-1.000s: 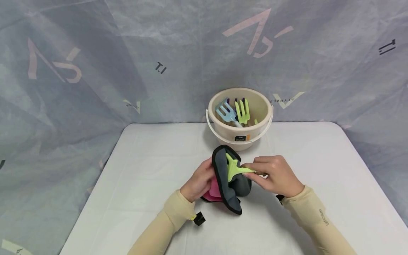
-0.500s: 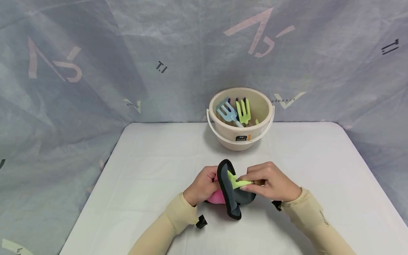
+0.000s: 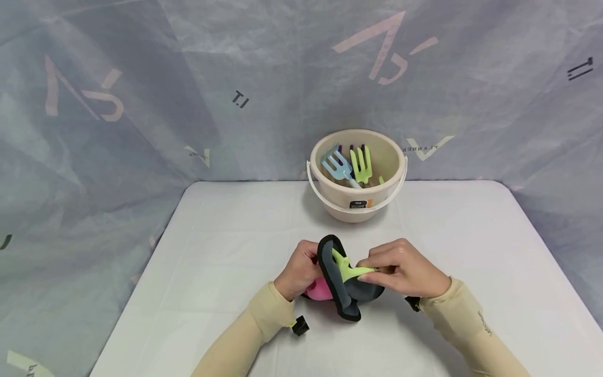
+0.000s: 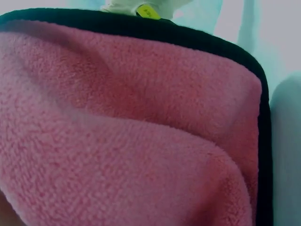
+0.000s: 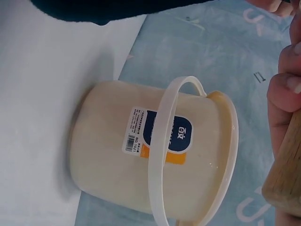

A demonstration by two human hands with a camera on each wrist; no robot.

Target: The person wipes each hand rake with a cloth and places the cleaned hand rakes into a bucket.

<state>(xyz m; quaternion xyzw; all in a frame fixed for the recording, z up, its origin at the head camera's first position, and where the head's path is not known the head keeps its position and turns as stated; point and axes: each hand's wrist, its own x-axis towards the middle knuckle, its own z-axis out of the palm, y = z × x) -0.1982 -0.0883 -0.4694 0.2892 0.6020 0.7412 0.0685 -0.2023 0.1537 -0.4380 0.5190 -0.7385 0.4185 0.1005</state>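
Observation:
My left hand [image 3: 298, 269] grips a two-sided towel [image 3: 333, 275], pink fleece on one face and dark grey on the other, with black edging. The towel folds around the head of a small lime-green garden tool [image 3: 349, 272], so the head's full shape is hidden. My right hand [image 3: 407, 268] pinches this tool where the green neck meets its handle. That wooden handle [image 5: 287, 172] shows at the right edge of the right wrist view. In the left wrist view, the pink fleece [image 4: 141, 94] fills most of the picture.
Behind the hands, a beige bucket [image 3: 336, 201] with a white handle stands on the white table [image 3: 226, 230]. A blue fork [image 3: 337, 164], a green fork [image 3: 361, 166] and some dark purple tips show inside it. A grey printed sheet [image 3: 282, 57] hangs behind the table.
The towel and both hands have come lower, towards me. Less of the towel's grey face shows, and it wraps closer around the green tool, which my right hand still pinches.

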